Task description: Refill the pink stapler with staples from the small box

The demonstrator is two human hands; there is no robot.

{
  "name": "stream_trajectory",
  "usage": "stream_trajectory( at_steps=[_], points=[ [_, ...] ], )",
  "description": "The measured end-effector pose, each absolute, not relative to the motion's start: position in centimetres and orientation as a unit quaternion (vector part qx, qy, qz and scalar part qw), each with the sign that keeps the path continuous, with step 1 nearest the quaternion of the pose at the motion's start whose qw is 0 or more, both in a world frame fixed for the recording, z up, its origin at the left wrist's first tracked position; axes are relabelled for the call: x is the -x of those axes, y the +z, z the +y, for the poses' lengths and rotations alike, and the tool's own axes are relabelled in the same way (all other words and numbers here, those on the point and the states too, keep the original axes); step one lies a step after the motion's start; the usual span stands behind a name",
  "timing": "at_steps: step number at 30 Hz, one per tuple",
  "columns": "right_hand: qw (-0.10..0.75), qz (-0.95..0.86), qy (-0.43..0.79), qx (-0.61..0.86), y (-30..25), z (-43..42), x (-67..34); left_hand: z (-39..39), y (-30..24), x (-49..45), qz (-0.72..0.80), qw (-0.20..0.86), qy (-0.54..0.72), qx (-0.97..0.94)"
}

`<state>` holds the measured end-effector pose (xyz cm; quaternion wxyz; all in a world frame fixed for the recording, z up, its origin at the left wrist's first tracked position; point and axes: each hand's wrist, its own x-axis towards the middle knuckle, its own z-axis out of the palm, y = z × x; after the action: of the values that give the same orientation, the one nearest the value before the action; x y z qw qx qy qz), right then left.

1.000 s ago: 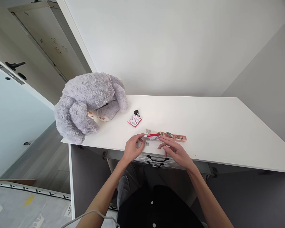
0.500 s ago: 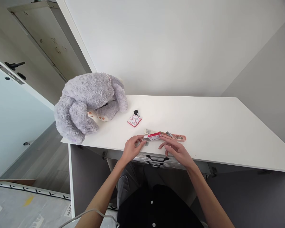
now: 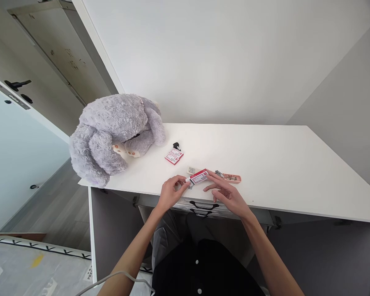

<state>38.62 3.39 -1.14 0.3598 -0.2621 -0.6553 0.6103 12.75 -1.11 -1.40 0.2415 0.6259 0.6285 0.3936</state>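
Observation:
A small red-and-white box (image 3: pixel 198 177) is tilted over the front part of the white tabletop. My left hand (image 3: pixel 172 191) pinches its left end between thumb and fingers. Beside its right end is my right hand (image 3: pixel 227 194), fingers stretched out and apart; the fingertips are at the box's edge, and whether they touch it I cannot tell. A small greyish piece (image 3: pixel 190 186) shows just under the box's left end. Behind the box lies a long, narrow pink case (image 3: pixel 234 178) holding small metal pieces, with a cream part (image 3: pixel 191 169) to its left, partly hidden.
Two similar red-and-white boxes (image 3: pixel 174 156) lie farther back, with a small black object (image 3: pixel 176 145) behind them. A big grey plush toy (image 3: pixel 114 123) covers the table's left end. Drawers with black handles (image 3: pixel 204 205) are below the front edge.
The box has turned in my left hand, its right end rising, so its white labelled face shows more. My right fingers have shifted slightly left.

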Motion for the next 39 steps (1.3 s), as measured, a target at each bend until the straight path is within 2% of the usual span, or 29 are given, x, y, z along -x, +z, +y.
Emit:
stream_trajectory(
  at_steps=[23,31,39],
  points=[
    [0.313,-0.678,0.622,0.235,-0.9,3.6,-39.0,-1.2,-1.3,-12.5,0.602,0.311,0.407,-0.612],
    [0.331,-0.676,0.603,0.263,-1.2,3.4,-38.6,-1.3,-0.8,-12.7,0.647,0.242,0.496,-0.527],
    [0.300,-0.689,0.596,0.282,-0.4,3.3,-38.5,1.3,-1.3,-7.9,0.714,0.119,0.460,-0.514]
  ],
)
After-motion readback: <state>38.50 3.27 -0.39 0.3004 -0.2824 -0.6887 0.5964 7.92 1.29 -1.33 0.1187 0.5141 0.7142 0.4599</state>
